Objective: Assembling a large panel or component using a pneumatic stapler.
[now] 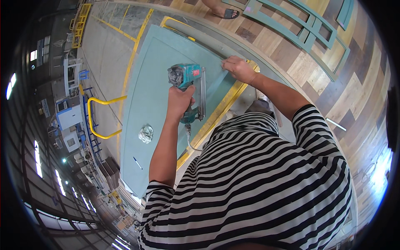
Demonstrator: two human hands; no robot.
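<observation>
Here we are above a broad teal panel, laid flat across the yellow-edged bench in front of our striped shirt, and our left hand has the nail gun, fingers wrapped firmly around its handle! The tool sits over the panel, its dark, rounded head turned to the left, its long metal magazine on the right; whether it touches the surface, we can't tell. A pale hose drops from the grip's base and curves toward our body. Over to our right hand, fingers curled at the panel's right edge, though we can't tell if they're grasping it or just resting there. Down the panel's left side, a crumpled clear wad lies left of our forearm, with a slim pen below it. And across on the wood-patterned floor, teal frames lie near another person's sandalled foot!
</observation>
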